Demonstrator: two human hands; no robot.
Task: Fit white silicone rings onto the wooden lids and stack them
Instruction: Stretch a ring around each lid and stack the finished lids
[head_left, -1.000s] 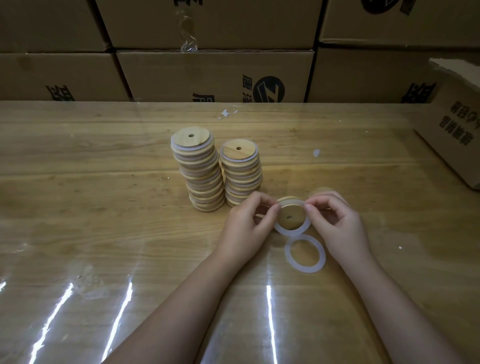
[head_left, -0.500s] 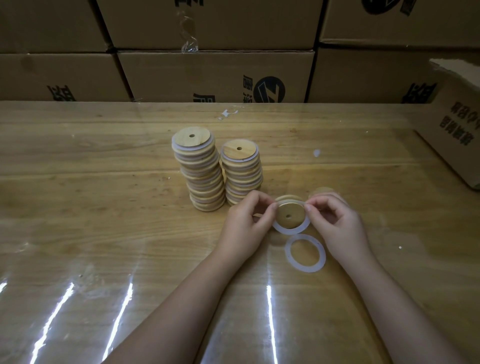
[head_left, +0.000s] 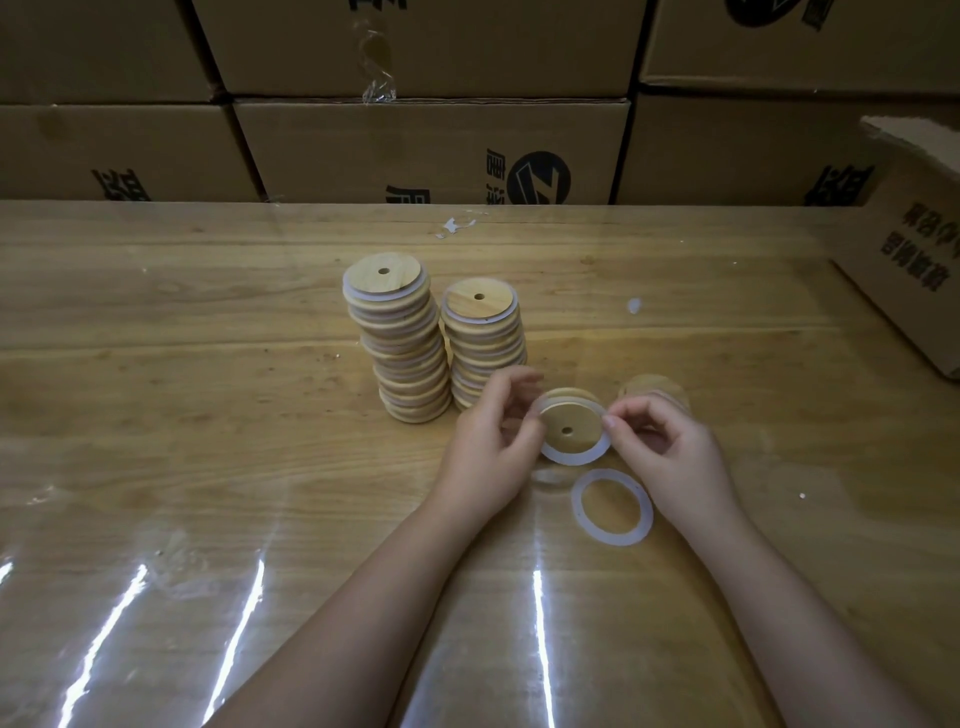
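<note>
**Entry: ring nearly seated on the lid in hand. Fitting step close to done, stacking still to come**

- **Lid in hand** (head_left: 569, 428): held just above the tabletop (head_left: 208, 415), right of the two stacks, tilted with its holed face toward me. It sits where it did a second ago.
- **White ring** (head_left: 574, 460): around that lid. A second ago its far side lay high over the lid's upper edge. Now it has drawn down and hugs the rim all round, as far as I can see. I judge it seated or nearly so.
- **Left hand** (head_left: 488, 452): fingers (head_left: 519, 384) curled round the lid's left edge, steadying it. They have lifted slightly off the top and are blurred, so I cannot confirm the exact contact.
- **Right hand** (head_left: 675, 457): fingertips (head_left: 613, 420) together, pinching the ring at the lid's right edge. This hand has slipped a little down and to the right.
- **Bare lid** (head_left: 652, 387): flat on the tabletop behind the right hand, more exposed now that the hand has shifted.
- **Spare ring** (head_left: 577, 506): flat on the tabletop just nearer me than the lid in hand, unmoved.
- **Taller stack** (head_left: 408, 353) and **shorter stack** (head_left: 485, 338): ringed lids, side by side, unchanged. The taller one leans.
- **Cardboard boxes** (head_left: 415, 145): along the far edge.

Meaning: one last press round the rim, then this lid should go on a stack. The bare lid and spare ring look like the next pair.
</note>
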